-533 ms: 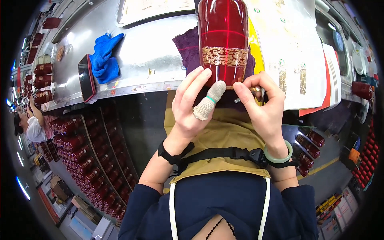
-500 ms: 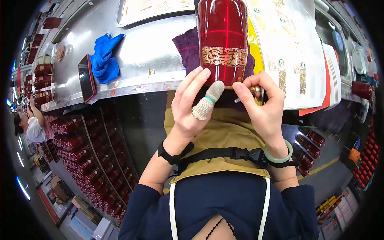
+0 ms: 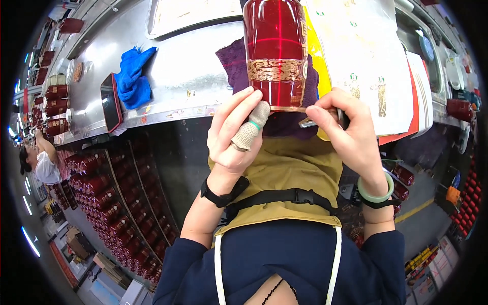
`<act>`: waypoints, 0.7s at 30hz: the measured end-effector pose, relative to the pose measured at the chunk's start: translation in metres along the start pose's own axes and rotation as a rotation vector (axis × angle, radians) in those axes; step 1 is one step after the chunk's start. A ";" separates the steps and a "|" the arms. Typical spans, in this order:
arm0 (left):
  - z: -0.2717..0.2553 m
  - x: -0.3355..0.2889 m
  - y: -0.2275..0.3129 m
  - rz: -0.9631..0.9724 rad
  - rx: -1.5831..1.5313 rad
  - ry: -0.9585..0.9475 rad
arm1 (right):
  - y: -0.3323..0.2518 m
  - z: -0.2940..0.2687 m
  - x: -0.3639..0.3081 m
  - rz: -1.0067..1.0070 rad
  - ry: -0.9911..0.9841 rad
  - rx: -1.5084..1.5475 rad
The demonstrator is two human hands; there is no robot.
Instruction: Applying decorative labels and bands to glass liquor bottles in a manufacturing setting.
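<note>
A dark red, glossy bottle (image 3: 273,43) with a gold scroll band lies on a purple cloth (image 3: 233,63), its base toward me. My left hand (image 3: 235,127) grips the lower left of the base, fingers along the side and the thumb against the end. That thumb wears a knitted finger cover (image 3: 248,131) tied with a green band. Beside the right corner of the base, my right hand (image 3: 351,129) pinches a small metal tool (image 3: 307,122), mostly hidden by the fingers. Its flat tip points left, just under the base edge.
Sheets of gold decals (image 3: 363,61) lie right of the bottle, over a yellow sheet (image 3: 316,48). On the left are a blue cloth (image 3: 134,76), a phone (image 3: 110,101) and a tray (image 3: 193,15). Racked red bottles (image 3: 112,203) stand below left; another person (image 3: 44,162) is beyond.
The bottle has turned and shifted slightly left, bringing gold ornament into view on its right side. My left hand moved left with it; my right hand moved right.
</note>
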State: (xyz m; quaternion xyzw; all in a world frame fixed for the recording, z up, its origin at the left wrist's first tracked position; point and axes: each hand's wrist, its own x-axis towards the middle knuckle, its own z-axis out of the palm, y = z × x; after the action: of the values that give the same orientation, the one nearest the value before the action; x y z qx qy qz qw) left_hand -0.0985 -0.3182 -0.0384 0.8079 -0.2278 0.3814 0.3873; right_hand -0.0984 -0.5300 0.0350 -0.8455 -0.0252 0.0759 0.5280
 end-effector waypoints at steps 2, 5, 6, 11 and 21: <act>0.000 -0.002 -0.001 0.031 0.044 0.012 | 0.000 -0.006 0.000 -0.032 -0.034 -0.012; -0.001 -0.005 -0.002 0.022 0.034 -0.010 | 0.001 -0.009 0.001 -0.019 -0.039 -0.022; 0.000 -0.006 -0.002 0.022 0.036 -0.010 | 0.001 -0.010 0.000 -0.017 -0.070 -0.008; -0.002 -0.005 0.000 0.025 0.059 -0.046 | 0.002 -0.013 -0.003 -0.093 -0.046 0.021; -0.004 -0.003 0.000 0.087 0.064 -0.066 | 0.019 -0.012 0.000 0.014 -0.014 -0.001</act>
State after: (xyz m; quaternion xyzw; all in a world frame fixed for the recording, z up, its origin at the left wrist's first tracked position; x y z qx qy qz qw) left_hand -0.1023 -0.3148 -0.0396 0.8213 -0.2630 0.3780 0.3367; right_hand -0.0972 -0.5489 0.0227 -0.8453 -0.0228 0.0856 0.5269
